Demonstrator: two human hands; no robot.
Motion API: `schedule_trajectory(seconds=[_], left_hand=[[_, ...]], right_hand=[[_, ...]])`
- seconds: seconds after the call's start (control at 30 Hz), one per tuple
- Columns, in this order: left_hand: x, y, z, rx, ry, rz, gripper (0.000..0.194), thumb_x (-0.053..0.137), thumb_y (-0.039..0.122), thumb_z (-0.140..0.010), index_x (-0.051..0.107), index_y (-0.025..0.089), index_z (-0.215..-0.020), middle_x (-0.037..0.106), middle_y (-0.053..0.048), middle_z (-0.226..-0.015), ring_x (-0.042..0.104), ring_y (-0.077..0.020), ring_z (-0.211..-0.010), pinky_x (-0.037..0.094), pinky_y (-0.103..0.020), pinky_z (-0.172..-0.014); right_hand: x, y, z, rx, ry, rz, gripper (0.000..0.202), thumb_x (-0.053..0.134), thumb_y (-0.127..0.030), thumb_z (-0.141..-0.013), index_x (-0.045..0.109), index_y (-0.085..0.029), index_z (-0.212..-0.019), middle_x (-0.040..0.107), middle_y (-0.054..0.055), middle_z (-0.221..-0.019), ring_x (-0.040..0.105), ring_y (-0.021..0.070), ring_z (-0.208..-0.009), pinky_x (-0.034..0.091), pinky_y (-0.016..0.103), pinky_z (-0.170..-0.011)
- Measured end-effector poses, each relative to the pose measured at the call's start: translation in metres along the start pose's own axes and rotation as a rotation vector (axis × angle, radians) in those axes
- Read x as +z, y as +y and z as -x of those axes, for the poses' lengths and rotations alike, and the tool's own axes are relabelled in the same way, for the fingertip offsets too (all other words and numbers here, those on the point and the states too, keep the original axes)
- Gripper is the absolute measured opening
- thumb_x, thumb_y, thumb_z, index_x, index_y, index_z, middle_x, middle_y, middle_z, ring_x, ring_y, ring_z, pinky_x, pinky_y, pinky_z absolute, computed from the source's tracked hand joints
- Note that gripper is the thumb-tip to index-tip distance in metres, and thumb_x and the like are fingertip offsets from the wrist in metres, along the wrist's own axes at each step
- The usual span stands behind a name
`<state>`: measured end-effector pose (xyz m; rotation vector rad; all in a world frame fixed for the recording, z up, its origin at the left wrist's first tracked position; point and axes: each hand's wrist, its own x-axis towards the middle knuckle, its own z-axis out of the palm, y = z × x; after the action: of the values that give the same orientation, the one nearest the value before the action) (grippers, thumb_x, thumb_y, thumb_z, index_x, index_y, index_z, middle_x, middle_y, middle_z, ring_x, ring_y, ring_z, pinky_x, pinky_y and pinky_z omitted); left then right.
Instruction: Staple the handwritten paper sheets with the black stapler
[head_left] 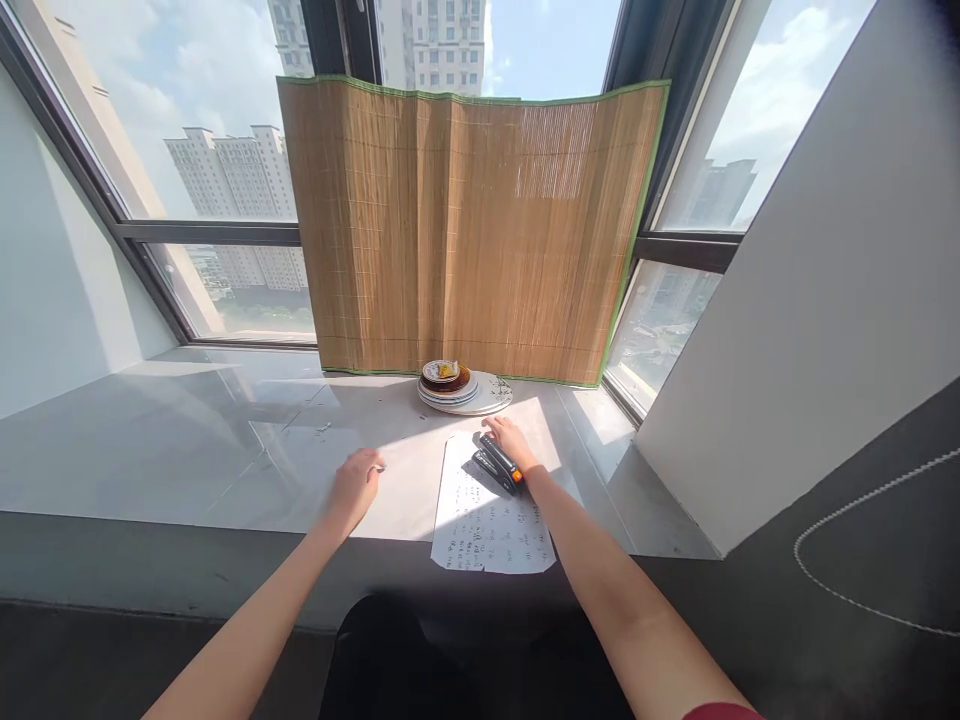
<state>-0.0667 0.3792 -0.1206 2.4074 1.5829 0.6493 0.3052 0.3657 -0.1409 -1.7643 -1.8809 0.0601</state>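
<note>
Right, so both hands are over the sunlit windowsill point(285, 490). Left hand point(358, 484): fingers curled in, gap narrow, small dark bit point(381, 468) at the fingertips; too small to identify, can't tell if it's gripped. It sits left of the handwritten sheet point(487, 530), apart from it.

Right hand point(511, 440): fingers bent, at the upper end of the black cylinder point(501, 458) with the orange band point(517, 476). Can't tell whether it has hold of it or is just beside it. The cylinder lies slanted on the upper part of the sheet, with a second black item point(492, 472) right alongside on its left; exact type unclear. Sheet's lower edge overhangs the sill's front edge.

Behind the right hand: plate stack point(450, 402), small dish point(433, 371) on top with something yellow point(448, 370) on it. Bamboo mat point(480, 240) with green edging stands upright behind the plates, against the window. Few small scraps point(323, 428) on the sill, left of the plates.
</note>
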Motion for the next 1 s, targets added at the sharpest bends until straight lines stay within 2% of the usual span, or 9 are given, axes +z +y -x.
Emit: schedule_trajectory(seconds=[0.07,0.13,0.23,0.33,0.43,0.53,0.63,0.87,1.0], left_hand=[[0.018,0.041,0.000,0.154,-0.023,0.171,0.047,0.036,0.023,-0.101,0.074,0.024,-0.130,0.062,-0.009,-0.150,0.055,-0.0284,-0.142,0.045,-0.046,-0.121],[0.035,0.076,0.001,0.267,-0.118,0.189,0.046,0.041,0.034,-0.104,0.070,0.033,-0.139,0.055,-0.004,-0.160,0.047,-0.0265,-0.150,0.039,-0.043,-0.126],[0.053,0.105,0.003,0.317,-0.220,0.110,0.047,0.050,0.046,-0.102,0.063,0.040,-0.147,0.050,-0.002,-0.165,0.037,-0.0292,-0.158,0.021,-0.054,-0.133],[0.057,0.107,0.004,0.304,-0.217,0.084,0.050,0.052,0.046,-0.100,0.059,0.037,-0.150,0.049,-0.005,-0.165,0.039,-0.0310,-0.156,0.016,-0.059,-0.132],[0.055,0.103,0.004,0.309,-0.203,0.070,0.050,0.052,0.045,-0.100,0.059,0.034,-0.149,0.051,-0.006,-0.164,0.041,-0.0300,-0.153,0.019,-0.057,-0.132],[0.053,0.103,0.004,0.311,-0.196,0.069,0.049,0.053,0.045,-0.100,0.060,0.036,-0.147,0.053,-0.005,-0.162,0.043,-0.0292,-0.152,0.020,-0.054,-0.132],[0.051,0.105,0.003,0.312,-0.201,0.100,0.050,0.055,0.047,-0.098,0.060,0.038,-0.147,0.054,-0.004,-0.160,0.044,-0.0287,-0.152,0.022,-0.051,-0.132],[0.051,0.105,0.002,0.278,-0.204,0.138,0.056,0.057,0.048,-0.096,0.056,0.034,-0.150,0.057,-0.008,-0.157,0.046,-0.0306,-0.151,0.020,-0.053,-0.132],[0.050,0.106,0.002,0.288,-0.179,0.128,0.051,0.060,0.049,-0.095,0.062,0.030,-0.142,0.063,-0.011,-0.149,0.052,-0.0329,-0.144,0.026,-0.053,-0.129]], right_hand=[[-0.002,0.002,0.000,0.023,0.019,-0.045,0.025,0.057,-0.009,-0.093,0.070,-0.025,-0.108,0.070,0.004,-0.106,0.064,0.0208,-0.102,0.048,0.028,-0.089],[-0.003,-0.001,-0.001,0.032,0.027,-0.085,0.023,0.057,-0.009,-0.091,0.069,-0.025,-0.102,0.071,0.004,-0.103,0.066,0.0215,-0.099,0.049,0.029,-0.088],[-0.011,-0.006,0.000,0.036,0.058,-0.171,0.022,0.052,-0.012,-0.093,0.067,-0.025,-0.102,0.071,0.004,-0.096,0.066,0.0213,-0.091,0.050,0.030,-0.085],[-0.025,-0.012,0.015,0.095,0.200,-0.210,0.025,0.044,-0.020,-0.097,0.067,-0.023,-0.107,0.070,0.005,-0.093,0.065,0.0215,-0.086,0.050,0.035,-0.089],[-0.032,-0.019,0.049,0.137,0.343,-0.225,0.030,0.042,-0.035,-0.102,0.066,-0.021,-0.113,0.069,0.007,-0.096,0.064,0.0236,-0.092,0.051,0.037,-0.089],[-0.030,-0.027,0.085,0.143,0.291,-0.208,0.037,0.063,-0.051,-0.092,0.067,-0.021,-0.113,0.070,0.008,-0.099,0.066,0.0267,-0.094,0.053,0.036,-0.082],[-0.029,-0.032,0.103,0.174,0.222,-0.223,0.030,0.067,-0.041,-0.087,0.071,-0.022,-0.111,0.075,0.010,-0.104,0.070,0.0281,-0.094,0.055,0.037,-0.080],[-0.041,-0.033,0.096,0.123,0.119,-0.311,0.030,0.068,-0.028,-0.089,0.074,-0.027,-0.119,0.078,0.008,-0.117,0.073,0.0286,-0.106,0.059,0.039,-0.090],[-0.037,-0.032,0.112,0.114,0.313,-0.231,0.035,0.070,-0.034,-0.090,0.071,-0.023,-0.124,0.071,0.013,-0.126,0.065,0.0308,-0.117,0.057,0.044,-0.096]])
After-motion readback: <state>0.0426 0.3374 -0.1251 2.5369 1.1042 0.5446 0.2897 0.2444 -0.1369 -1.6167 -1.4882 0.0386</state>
